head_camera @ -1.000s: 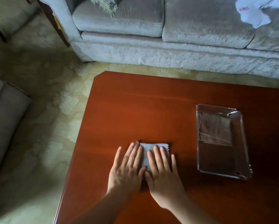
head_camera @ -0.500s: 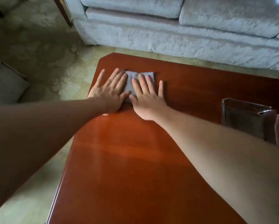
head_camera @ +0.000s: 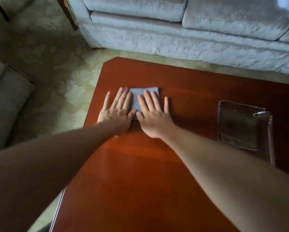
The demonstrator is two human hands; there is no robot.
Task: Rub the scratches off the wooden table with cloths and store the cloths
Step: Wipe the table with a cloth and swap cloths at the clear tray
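A small folded grey cloth (head_camera: 137, 99) lies on the glossy red-brown wooden table (head_camera: 157, 173), near its far left corner. My left hand (head_camera: 117, 111) and my right hand (head_camera: 151, 114) lie flat side by side, fingers straight, pressing on the cloth. Both arms are stretched far forward over the table. To the right stands a clear plastic tray (head_camera: 271, 131) with a darker folded cloth (head_camera: 239, 131) inside it.
A pale grey sofa (head_camera: 190, 30) runs along the far side of the table. Patterned beige carpet (head_camera: 56, 91) covers the floor at left, and a grey cushioned seat (head_camera: 4, 97) sits at the left edge.
Both hands pushed the grey cloth from the near middle of the table out to the far left corner, then drew it back a little toward me.
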